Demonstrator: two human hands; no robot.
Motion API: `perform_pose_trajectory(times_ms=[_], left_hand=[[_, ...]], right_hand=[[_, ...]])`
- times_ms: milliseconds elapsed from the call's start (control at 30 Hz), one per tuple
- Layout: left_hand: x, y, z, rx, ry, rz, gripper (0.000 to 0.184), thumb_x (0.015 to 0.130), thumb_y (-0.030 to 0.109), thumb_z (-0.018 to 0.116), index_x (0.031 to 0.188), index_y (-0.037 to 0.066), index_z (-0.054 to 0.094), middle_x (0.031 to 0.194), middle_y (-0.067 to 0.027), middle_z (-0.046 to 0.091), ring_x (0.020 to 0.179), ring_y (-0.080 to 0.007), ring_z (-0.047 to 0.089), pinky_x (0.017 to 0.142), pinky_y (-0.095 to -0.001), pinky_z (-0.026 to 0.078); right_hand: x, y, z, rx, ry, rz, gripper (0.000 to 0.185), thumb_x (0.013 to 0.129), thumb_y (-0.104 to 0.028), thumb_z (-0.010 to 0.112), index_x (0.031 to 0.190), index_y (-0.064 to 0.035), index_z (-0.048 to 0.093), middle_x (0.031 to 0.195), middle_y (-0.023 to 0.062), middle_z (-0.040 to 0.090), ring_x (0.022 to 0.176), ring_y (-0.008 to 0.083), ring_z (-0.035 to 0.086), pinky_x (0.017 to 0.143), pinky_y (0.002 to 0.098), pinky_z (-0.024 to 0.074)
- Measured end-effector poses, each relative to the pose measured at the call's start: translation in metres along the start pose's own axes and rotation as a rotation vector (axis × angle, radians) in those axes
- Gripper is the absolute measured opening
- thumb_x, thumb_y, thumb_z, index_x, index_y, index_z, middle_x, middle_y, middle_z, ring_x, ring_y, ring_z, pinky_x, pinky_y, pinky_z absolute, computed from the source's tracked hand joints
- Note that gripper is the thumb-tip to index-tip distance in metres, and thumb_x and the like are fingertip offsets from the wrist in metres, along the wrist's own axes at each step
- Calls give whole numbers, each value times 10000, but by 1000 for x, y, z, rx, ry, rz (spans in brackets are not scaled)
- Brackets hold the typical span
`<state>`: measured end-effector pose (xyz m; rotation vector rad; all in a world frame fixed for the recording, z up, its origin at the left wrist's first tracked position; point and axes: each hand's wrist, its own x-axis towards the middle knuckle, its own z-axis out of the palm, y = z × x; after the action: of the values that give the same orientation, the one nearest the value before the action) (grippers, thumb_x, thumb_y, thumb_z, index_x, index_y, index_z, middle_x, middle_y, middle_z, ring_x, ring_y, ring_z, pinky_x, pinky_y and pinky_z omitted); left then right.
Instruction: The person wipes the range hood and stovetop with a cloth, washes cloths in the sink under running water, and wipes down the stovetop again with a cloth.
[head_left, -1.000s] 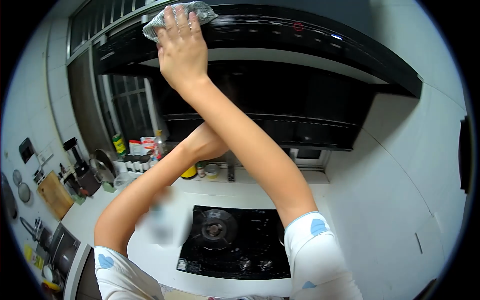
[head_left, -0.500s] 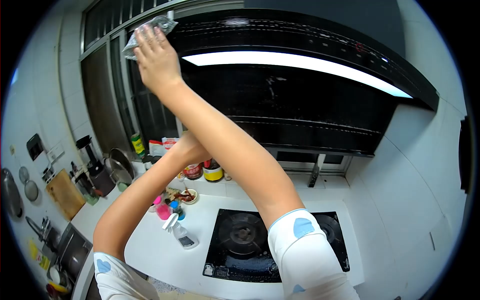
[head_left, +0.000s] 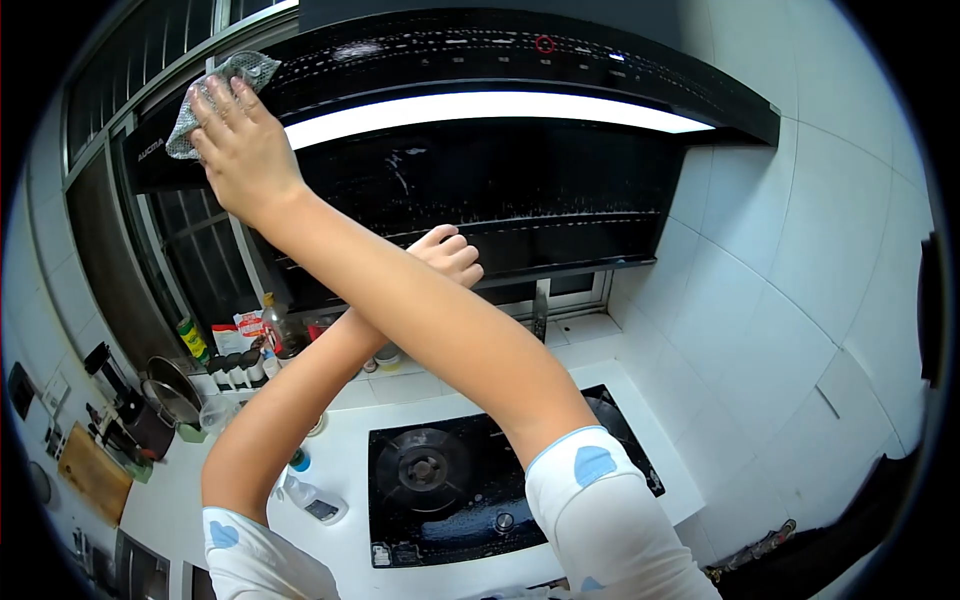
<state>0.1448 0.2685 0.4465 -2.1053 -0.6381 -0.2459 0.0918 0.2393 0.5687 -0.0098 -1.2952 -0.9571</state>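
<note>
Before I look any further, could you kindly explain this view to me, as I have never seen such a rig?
Certainly. There is no machine here: these are a person's two bare hands, seen by one camera worn on that person's head, looking forward and down. The forearms cross, the right one in front. The right hand holds a crinkled silvery-grey cloth at the picture-left end of a glossy black range hood. The left hand, fingers curled, is in front of the hood's lower part and looks empty; I cannot tell whether it touches. Below, a white countertop carries a black glass-topped gas stove and, beside it, a clear plastic spray bottle, partly hidden by the left arm.
</note>
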Motion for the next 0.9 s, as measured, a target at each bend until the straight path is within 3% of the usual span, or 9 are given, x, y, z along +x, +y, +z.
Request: perform_pose_trajectory(times_ms=[200, 267, 400, 467, 500, 533, 600, 667, 900], left_hand=[[15, 10, 13, -62, 86, 14, 77, 730, 132, 547, 740, 74, 497, 725, -41, 435, 772, -191, 466, 905, -345, 376], [19, 17, 17, 101, 50, 3, 80, 718, 127, 563, 725, 79, 499, 702, -32, 402, 734, -188, 444, 879, -349, 386], [31, 24, 22, 169, -40, -16, 66, 704, 102, 564, 746, 62, 531, 768, -38, 489, 812, -204, 485, 878, -355, 387], [41, 30, 20, -251, 49, -89, 118, 687, 76, 560, 800, 43, 568, 864, -62, 573, 911, -229, 517, 898, -369, 385], [48, 34, 10, -194, -23, -35, 152, 678, 64, 556, 821, 29, 590, 936, -96, 607, 979, -251, 524, 939, -381, 364], [52, 36, 11, -121, -80, -16, 110, 666, 74, 573, 768, 40, 596, 841, -79, 594, 904, -235, 536, 972, -387, 337], [60, 41, 12, -146, -90, -4, 90, 675, 87, 582, 755, 48, 599, 786, -60, 567, 862, -212, 530, 989, -391, 322], [66, 46, 13, -189, -97, 0, 69, 696, 101, 599, 747, 56, 608, 742, -44, 550, 829, -192, 526, 1016, -398, 298], [80, 50, 8, -179, -112, 16, 104, 687, 89, 612, 781, 46, 622, 777, -54, 566, 862, -197, 532, 1025, -408, 294]], right_hand=[[-13, 39, -28, 125, 66, -46, 195, 785, -108, 503, 943, -72, 612, 1204, 111, 525, 1173, 256, 447, 1029, 390, 283], [-16, 47, -44, 176, 63, 11, 189, 781, -97, 510, 939, -55, 606, 1196, 126, 527, 1166, 262, 454, 1024, 386, 294], [-25, 89, -90, 202, 177, 74, 191, 766, -74, 504, 911, 11, 594, 1173, 191, 529, 1158, 309, 460, 1020, 410, 303], [-39, 125, -112, 81, 176, 100, 213, 777, -45, 486, 950, 27, 588, 1202, 201, 503, 1184, 318, 431, 1030, 423, 284], [-44, 143, -125, 2, 194, 128, 247, 776, -30, 475, 994, 34, 573, 1207, 200, 497, 1185, 323, 425, 1024, 419, 287], [-49, 162, -140, -77, 214, 154, 285, 776, -15, 463, 1038, 40, 558, 1211, 198, 492, 1185, 328, 419, 1019, 414, 290], [-53, 210, -174, -162, 46, 308, 430, 812, -124, 522, 1225, -17, 471, 1365, 158, 341, 1296, 303, 246, 1072, 403, 173], [-59, 256, -194, -394, 219, 239, 346, 767, 9, 464, 1104, 48, 532, 1187, 196, 512, 1148, 329, 454, 982, 393, 348], [-100, 399, -264, -429, 165, 576, 432, 783, -59, 402, 1206, 19, 445, 1203, 184, 495, 1150, 316, 435, 985, 390, 313]])
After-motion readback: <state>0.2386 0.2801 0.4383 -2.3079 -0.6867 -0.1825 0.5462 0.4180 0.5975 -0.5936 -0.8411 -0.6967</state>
